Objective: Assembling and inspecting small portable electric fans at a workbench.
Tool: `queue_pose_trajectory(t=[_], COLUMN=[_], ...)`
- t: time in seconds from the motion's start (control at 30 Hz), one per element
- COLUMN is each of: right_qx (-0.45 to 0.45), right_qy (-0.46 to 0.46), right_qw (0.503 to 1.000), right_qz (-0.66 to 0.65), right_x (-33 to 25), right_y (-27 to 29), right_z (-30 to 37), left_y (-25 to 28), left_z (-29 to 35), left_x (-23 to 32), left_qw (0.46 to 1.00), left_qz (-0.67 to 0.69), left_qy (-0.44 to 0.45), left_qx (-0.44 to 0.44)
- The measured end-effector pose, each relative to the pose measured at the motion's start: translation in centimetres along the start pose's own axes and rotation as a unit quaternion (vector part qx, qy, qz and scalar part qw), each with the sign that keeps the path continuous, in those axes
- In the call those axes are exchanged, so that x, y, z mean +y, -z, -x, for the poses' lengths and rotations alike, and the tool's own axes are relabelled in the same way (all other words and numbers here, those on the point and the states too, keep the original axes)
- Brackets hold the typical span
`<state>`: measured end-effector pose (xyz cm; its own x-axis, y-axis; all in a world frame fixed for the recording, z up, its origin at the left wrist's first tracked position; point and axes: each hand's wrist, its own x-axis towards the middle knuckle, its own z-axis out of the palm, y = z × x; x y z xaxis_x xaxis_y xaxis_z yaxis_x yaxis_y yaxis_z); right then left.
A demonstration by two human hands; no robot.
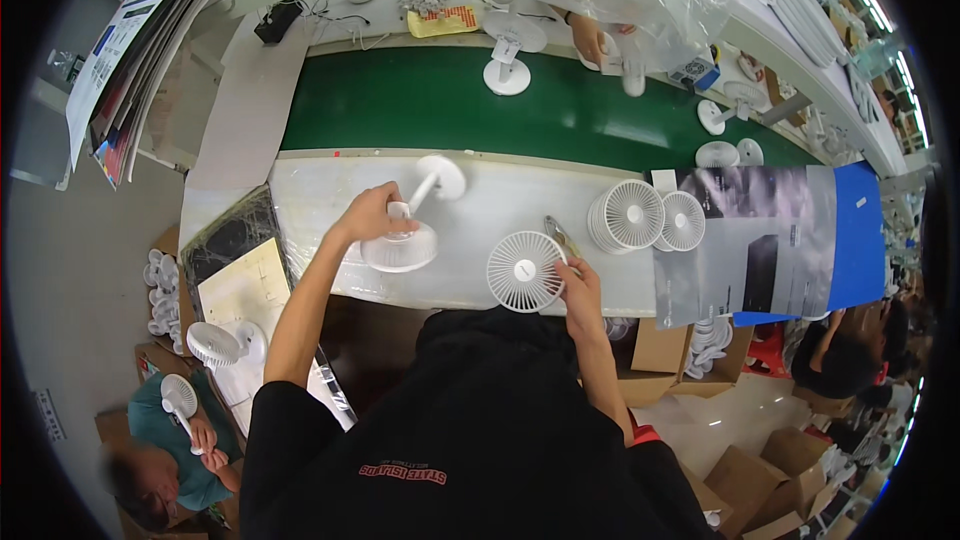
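Observation:
My left hand [372,217] is closed round the neck of a small white desk fan [400,252]. The fan lies tipped over, its head toward me and its round base [443,178] raised to the far right, slightly blurred. My right hand [582,290] pinches the right rim of a round white fan grille [523,272] with radial slats and a plain centre disc. The grille is near the front edge of the white worktop [480,195]. Just beyond it lies a pair of pliers [561,236], partly hidden by the grille and my hand.
Stacked grilles [628,216] stand right of the pliers, beside printed sheets [765,240]. A green conveyor belt [400,100] runs behind, carrying a white fan [507,70]. Across it, another person's hand [590,40] works. At lower left, a seated person [165,440] holds a fan.

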<state>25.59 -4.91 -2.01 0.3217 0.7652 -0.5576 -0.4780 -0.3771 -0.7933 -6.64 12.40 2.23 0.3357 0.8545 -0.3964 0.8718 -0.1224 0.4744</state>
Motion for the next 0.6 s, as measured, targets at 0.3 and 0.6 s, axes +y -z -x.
queue_pose_trajectory(t=[0.3,0.6], right_qx=[-0.132,-0.104], right_qy=[-0.032,0.289], right_qw=[0.959,0.679], right_qz=[0.25,0.666], right_x=[7.6,9.6], right_y=[-0.6,-3.4], right_z=[-6.7,-5.4], left_y=[-1.5,-2.5], left_z=[-2.5,4.3], left_x=[-3.3,-8.0], left_qw=[0.898,0.885], left_qz=[0.398,0.452], left_qy=[0.129,0.081], left_qx=[-0.137,-0.082])
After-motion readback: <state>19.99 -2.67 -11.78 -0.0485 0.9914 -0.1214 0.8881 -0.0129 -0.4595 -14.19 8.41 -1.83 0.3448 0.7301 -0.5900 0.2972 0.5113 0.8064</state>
